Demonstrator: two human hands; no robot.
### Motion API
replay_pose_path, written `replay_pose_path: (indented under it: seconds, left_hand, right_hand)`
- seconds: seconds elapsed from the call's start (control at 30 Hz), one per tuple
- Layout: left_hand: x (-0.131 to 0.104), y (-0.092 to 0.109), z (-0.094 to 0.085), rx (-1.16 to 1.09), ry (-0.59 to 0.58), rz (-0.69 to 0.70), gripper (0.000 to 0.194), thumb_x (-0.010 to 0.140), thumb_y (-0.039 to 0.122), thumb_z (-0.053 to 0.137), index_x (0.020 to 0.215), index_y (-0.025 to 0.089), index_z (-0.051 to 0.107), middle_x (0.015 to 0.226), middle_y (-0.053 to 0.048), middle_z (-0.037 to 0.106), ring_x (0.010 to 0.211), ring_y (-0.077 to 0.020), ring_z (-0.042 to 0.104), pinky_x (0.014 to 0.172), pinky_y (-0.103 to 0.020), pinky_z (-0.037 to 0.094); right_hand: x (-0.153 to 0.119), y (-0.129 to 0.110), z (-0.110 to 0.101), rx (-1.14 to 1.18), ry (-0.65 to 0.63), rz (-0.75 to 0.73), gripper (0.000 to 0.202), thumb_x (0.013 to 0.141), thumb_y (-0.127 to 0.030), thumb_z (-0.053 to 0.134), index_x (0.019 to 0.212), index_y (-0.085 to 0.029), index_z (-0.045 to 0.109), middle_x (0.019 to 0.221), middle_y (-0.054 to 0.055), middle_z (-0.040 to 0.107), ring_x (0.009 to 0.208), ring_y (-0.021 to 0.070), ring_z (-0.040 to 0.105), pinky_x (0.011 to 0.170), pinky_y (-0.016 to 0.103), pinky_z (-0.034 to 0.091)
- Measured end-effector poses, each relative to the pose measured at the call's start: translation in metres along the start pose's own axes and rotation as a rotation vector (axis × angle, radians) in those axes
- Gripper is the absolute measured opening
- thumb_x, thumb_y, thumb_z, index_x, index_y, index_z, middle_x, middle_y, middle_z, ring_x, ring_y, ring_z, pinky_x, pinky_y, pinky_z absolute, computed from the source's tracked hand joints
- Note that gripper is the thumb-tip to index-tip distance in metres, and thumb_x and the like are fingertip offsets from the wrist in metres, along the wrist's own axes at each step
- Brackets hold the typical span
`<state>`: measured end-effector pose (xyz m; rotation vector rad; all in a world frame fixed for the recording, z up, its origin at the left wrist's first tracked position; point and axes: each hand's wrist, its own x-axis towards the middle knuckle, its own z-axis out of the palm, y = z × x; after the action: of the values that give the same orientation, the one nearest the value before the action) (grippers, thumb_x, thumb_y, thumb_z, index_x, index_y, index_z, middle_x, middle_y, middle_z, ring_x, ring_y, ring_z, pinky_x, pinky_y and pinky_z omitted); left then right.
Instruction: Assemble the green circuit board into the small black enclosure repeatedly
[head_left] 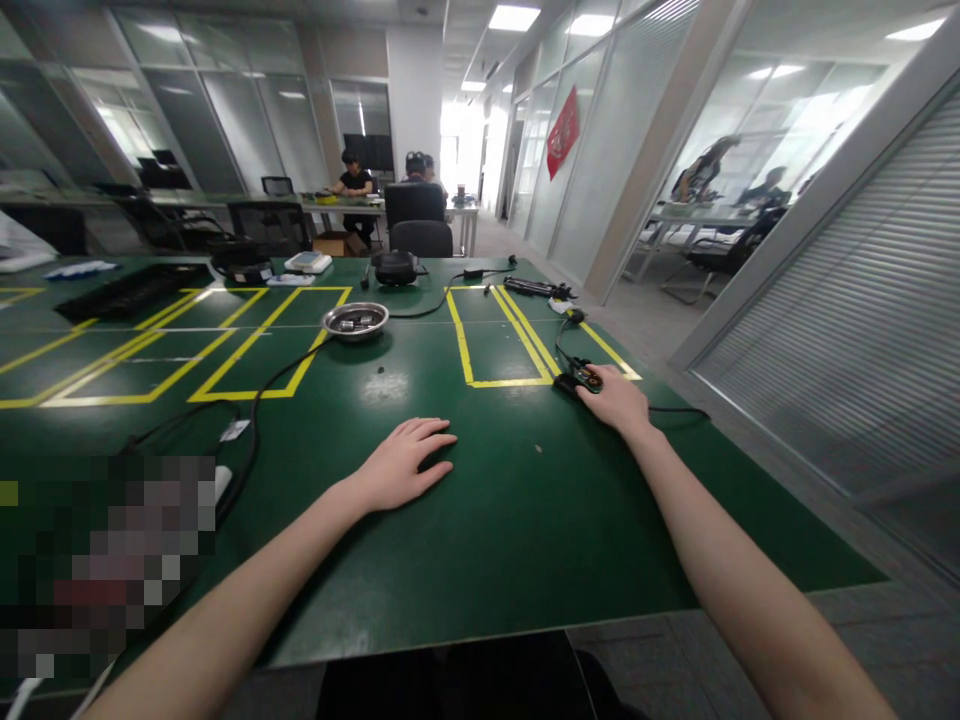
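You work under bright ceiling lights [515,18], the far corridor [456,140] glaring white. Your bench [510,530] reflects a pale patch, and coarse pixel blocks [112,560] obscure its lower left.

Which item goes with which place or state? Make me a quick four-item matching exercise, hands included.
1. Left hand
2. Right hand
3. Metal bowl
4. Red sign

A. Holding small metallic parts
B. Touching a small dark object
C. On a glass wall
D. Open, grasping nothing

Pairs: 1-D, 2-B, 3-A, 4-C
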<state>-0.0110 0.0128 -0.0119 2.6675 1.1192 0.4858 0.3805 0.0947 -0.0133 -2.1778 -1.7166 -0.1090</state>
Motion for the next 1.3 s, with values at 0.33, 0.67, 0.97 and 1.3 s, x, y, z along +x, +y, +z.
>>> replay_pose_path:
  seconds: [0.33,0.67,0.97,1.3]
  left_hand:
    - [-0.002,0.000,-0.003,-0.007,-0.007,0.004,0.039,0.104,0.042,0.055,0.138,0.025,0.065,0.153,-0.011,0.058,0.142,-0.0288,0.052,0.121,-0.050,0.040]
    - [-0.001,0.001,-0.002,-0.090,0.090,0.012,0.038,0.101,0.036,0.059,0.136,0.024,0.065,0.143,-0.012,0.065,0.133,-0.0294,0.059,0.116,-0.052,0.047]
    - [-0.005,0.008,-0.007,-0.121,0.138,0.135,0.068,0.086,0.056,0.076,0.143,0.023,0.059,0.149,-0.018,0.055,0.139,-0.0373,0.050,0.118,-0.057,0.042]
    - [-0.002,0.007,-0.015,-0.057,0.031,0.106,0.060,0.076,0.066,0.081,0.112,0.020,0.070,0.127,-0.014,0.069,0.120,-0.0333,0.063,0.113,-0.052,0.044]
  right_hand:
    - [-0.034,-0.058,-0.010,0.013,-0.061,-0.263,0.045,0.092,-0.039,0.061,0.134,-0.023,0.068,0.138,0.010,0.067,0.110,0.0295,0.071,0.082,0.035,0.058]
    - [-0.094,-0.108,-0.008,0.342,-0.104,-0.778,0.040,0.089,-0.032,0.066,0.126,-0.020,0.068,0.124,0.010,0.073,0.108,0.0256,0.071,0.085,0.034,0.060]
    - [-0.125,-0.124,-0.014,0.539,-0.255,-1.147,0.036,0.086,-0.030,0.066,0.120,-0.019,0.067,0.122,0.012,0.073,0.110,0.0258,0.072,0.088,0.035,0.060]
    - [-0.116,-0.117,-0.015,0.683,-0.197,-1.223,0.037,0.090,-0.028,0.062,0.126,-0.019,0.069,0.119,0.012,0.075,0.105,0.0233,0.074,0.086,0.033,0.060]
